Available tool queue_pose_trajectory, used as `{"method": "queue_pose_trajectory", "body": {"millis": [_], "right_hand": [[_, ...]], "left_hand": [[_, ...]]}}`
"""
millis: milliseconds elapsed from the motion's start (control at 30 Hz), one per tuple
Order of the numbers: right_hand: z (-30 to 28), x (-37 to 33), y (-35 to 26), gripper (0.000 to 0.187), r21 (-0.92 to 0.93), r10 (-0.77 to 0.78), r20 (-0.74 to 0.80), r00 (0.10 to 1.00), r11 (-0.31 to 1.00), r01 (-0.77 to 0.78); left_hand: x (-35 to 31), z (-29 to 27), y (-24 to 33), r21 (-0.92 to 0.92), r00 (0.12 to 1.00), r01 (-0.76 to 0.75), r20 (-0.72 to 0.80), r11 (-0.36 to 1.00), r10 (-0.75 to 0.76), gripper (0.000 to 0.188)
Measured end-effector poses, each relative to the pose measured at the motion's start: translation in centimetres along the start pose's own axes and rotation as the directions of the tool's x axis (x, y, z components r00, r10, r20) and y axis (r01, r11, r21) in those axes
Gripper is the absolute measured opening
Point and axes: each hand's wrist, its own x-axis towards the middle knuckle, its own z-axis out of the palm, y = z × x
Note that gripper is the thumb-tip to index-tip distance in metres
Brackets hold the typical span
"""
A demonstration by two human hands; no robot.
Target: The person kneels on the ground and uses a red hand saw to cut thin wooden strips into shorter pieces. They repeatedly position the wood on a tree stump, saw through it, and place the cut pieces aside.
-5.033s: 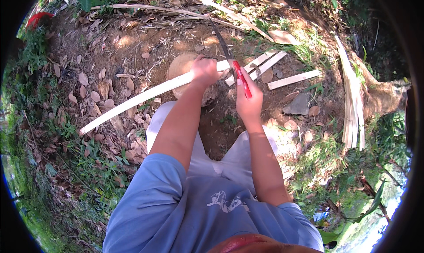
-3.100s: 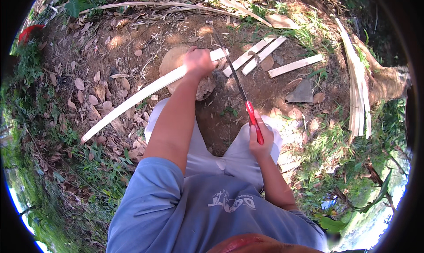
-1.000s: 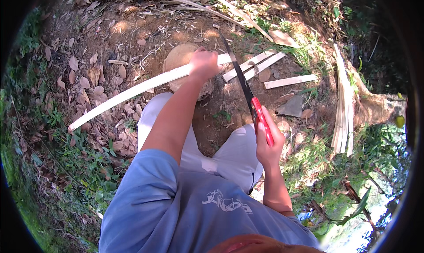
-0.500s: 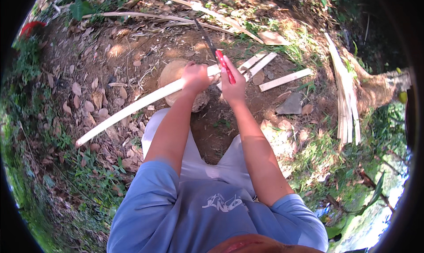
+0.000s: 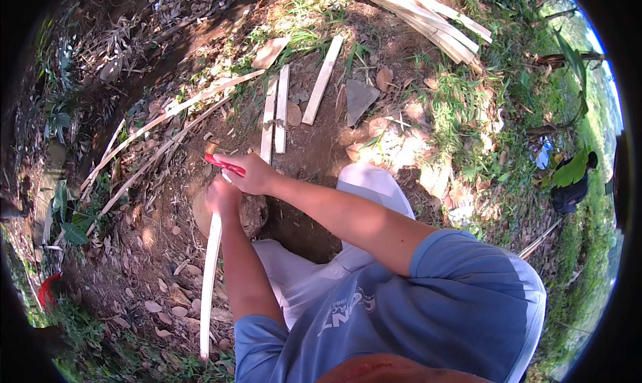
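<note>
My left hand point(image 5: 223, 197) is wrapped round a long pale wooden strip point(image 5: 210, 286), whose near end slants down toward the leaf litter. Just above and to the right, my right hand point(image 5: 253, 174) grips a red-handled blade tool point(image 5: 223, 163). The handle lies across the strip's line, close by my left fingers. Its blade is hard to make out against the soil, so I cannot tell a knife from a saw. A round cut log point(image 5: 253, 216) stands under my hands, partly hidden by my left wrist.
Short pale pieces point(image 5: 322, 80) lie beyond my hands, near a flat grey stone point(image 5: 361, 102). A bundle of strips point(image 5: 435, 23) lies at the upper right. Long thin strips point(image 5: 164, 120) stretch along the left. A red object point(image 5: 48, 291) shows at the far left.
The view has swung round, so the scene appears turned counterclockwise. My right hand has come closer to my left, and the blade no longer shows plainly. Both hands keep their holds.
</note>
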Motion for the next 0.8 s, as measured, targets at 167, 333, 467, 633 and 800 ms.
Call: {"method": "queue_pose_trajectory", "body": {"millis": [167,333,467,633,800], "right_hand": [[-2.0,-3.1,-3.2,0.043,0.057,0.102,0.079,0.992,0.993,-0.107],[-11.3,-14.1,-6.9,0.047,-0.139,0.04,0.104,0.994,0.99,-0.026],[-17.3,-19.8,-11.8,0.049,-0.372,0.234,0.197,0.952,0.916,-0.148],[-15.1,-15.9,-11.3,0.049,-0.326,0.239,0.218,0.946,0.932,-0.16],[-6.3,-6.8,-4.6,0.046,-0.222,0.08,0.157,0.984,0.974,-0.044]], "left_hand": [[-0.7,-0.5,-1.9,0.001,0.996,0.09,0.019,0.996,-0.09,0.047],[-1.2,-0.9,-1.4,0.041,1.0,-0.03,0.007,0.999,0.03,0.046],[-1.2,-1.3,-1.6,-0.017,0.997,-0.07,0.036,0.997,0.071,0.045],[-1.4,-0.8,-3.1,-0.05,0.996,-0.085,0.029,0.995,0.087,0.042],[-1.0,-1.0,-3.2,-0.057,0.994,-0.106,0.021,0.993,0.107,0.043]]}}
